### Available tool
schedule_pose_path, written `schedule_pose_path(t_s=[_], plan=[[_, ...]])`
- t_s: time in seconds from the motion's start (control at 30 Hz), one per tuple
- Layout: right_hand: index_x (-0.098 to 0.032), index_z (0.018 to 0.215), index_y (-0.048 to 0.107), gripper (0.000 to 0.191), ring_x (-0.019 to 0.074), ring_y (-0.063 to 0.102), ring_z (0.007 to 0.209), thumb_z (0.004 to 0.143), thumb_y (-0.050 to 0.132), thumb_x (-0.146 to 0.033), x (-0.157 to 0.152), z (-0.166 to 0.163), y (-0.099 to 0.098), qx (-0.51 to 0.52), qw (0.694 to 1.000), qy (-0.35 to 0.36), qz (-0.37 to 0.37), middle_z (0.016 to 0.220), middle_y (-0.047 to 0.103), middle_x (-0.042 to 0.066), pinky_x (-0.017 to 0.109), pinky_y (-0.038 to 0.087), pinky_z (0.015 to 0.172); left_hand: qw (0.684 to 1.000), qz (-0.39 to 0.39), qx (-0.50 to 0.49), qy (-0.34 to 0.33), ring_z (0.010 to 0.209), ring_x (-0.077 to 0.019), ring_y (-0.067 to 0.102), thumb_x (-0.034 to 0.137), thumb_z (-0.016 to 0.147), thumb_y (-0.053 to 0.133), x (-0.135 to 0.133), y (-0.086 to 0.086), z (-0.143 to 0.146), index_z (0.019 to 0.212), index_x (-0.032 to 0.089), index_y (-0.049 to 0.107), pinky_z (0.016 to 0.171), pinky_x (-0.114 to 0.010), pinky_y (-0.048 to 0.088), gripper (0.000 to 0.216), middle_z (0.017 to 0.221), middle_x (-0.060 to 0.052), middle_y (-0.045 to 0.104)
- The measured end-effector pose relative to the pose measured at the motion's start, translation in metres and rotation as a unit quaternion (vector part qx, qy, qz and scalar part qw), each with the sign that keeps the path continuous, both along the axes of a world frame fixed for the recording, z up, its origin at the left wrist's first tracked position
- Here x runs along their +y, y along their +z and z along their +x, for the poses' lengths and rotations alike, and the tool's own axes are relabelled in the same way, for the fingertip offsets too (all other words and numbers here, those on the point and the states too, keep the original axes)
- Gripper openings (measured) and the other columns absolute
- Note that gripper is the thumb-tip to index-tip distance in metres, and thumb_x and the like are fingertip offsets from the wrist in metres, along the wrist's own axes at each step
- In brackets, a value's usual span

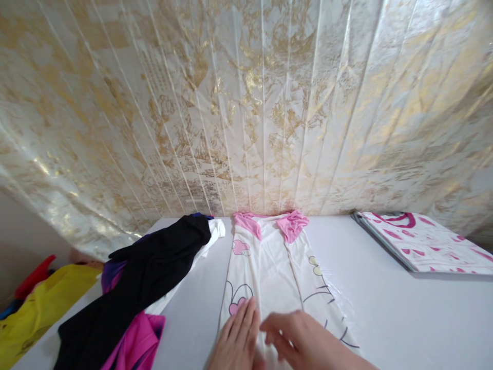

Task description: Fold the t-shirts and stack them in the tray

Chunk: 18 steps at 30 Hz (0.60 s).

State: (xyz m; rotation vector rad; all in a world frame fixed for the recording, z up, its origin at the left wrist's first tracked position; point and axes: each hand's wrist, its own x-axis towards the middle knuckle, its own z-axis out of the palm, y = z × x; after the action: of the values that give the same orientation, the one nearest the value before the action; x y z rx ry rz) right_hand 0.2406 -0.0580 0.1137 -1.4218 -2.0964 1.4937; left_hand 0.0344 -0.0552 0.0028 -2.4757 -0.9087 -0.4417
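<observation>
A: What's there, big to small?

B: Gold-and-white sheet (246,103) hung across the back. Below it, the white surface (385,308). Centre of it: white garment (269,257) w/ cartoon print, laid lengthwise, its 2 pink ends at the far edge by the sheet. Left: pile of clothes (146,277), black on top. Right, well apart: folded pink-print cloth (423,241).

A: Hands?

B: Both on the garment's near end. Left hand (236,339) flat, fingers straight, gripping nothing. Right hand (300,339) just beside it, palm down, fingers loose, nothing held either.

A: Risks?

B: Imo thin fabric could bunch under the palms if they press & slide, leaving creases. Pile's near the left edge too, so it could snag.
</observation>
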Motion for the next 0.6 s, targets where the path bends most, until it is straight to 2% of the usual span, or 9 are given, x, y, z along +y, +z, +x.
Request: schedule_pose_path(t_s=[0.1,0.23,0.3,0.43,0.5,0.6], plan=[[-0.020,0.109,0.068,0.035,0.0194,0.065,0.101,0.091,0.038,-0.013,0.044,-0.011,-0.013,-0.025,0.977,0.017,0.212,0.108,0.070,0.008,0.029,0.047,0.087,0.998,0.057,0.001,0.012,0.132,-0.0255,0.041,0.045,0.095,0.043,-0.001,-0.012,0.001,0.135,0.011,0.050,0.105,-0.031,0.034,0.053,0.137,-0.010,0.055],[-0.020,0.124,0.061,0.042,0.0254,0.048,0.128,0.090,0.039,-0.009,0.090,-0.017,-0.043,-0.111,0.923,0.074,0.362,0.138,0.054,0.010,0.041,0.039,0.102,0.994,0.099,-0.007,0.041,0.130,-0.0263,0.046,0.028,0.094,0.048,0.000,-0.014,0.003,0.131,0.025,0.055,0.106,-0.035,0.034,0.038,0.135,-0.004,0.057],[-0.022,0.127,0.058,0.042,0.0268,0.041,0.134,0.091,0.040,-0.011,0.101,-0.018,-0.050,-0.142,0.904,0.080,0.394,0.143,0.050,0.008,0.045,0.034,0.105,0.992,0.118,-0.013,0.032,0.128,-0.0267,0.049,0.029,0.095,0.049,0.001,-0.013,0.003,0.130,0.029,0.056,0.108,-0.038,0.034,0.036,0.135,-0.003,0.057],[-0.027,0.128,0.057,0.039,0.0241,0.037,0.136,0.093,0.044,-0.018,0.106,-0.026,-0.052,-0.133,0.891,0.124,0.416,0.145,0.048,0.004,0.041,0.034,0.107,0.990,0.139,-0.013,0.005,0.128,-0.0266,0.050,0.032,0.094,0.052,0.004,-0.012,0.001,0.128,0.029,0.058,0.114,-0.039,0.028,0.034,0.136,-0.002,0.057],[-0.027,0.134,0.052,0.041,0.0237,0.038,0.136,0.095,0.042,-0.023,0.110,-0.031,-0.055,-0.131,0.892,0.136,0.411,0.148,0.045,0.004,0.041,0.036,0.106,0.990,0.135,-0.026,0.012,0.129,-0.0235,0.048,0.031,0.095,0.051,0.004,-0.014,0.001,0.130,0.028,0.056,0.116,-0.035,0.027,0.035,0.136,-0.001,0.057],[-0.023,0.140,0.046,0.045,0.0258,0.035,0.138,0.096,0.043,-0.029,0.125,-0.037,-0.060,-0.148,0.894,0.119,0.406,0.151,0.040,0.006,0.044,0.034,0.108,0.992,0.097,-0.062,0.051,0.128,-0.0181,0.049,0.031,0.099,0.046,0.002,-0.021,0.004,0.141,0.025,0.044,0.113,-0.027,0.032,0.043,0.135,-0.002,0.057]])
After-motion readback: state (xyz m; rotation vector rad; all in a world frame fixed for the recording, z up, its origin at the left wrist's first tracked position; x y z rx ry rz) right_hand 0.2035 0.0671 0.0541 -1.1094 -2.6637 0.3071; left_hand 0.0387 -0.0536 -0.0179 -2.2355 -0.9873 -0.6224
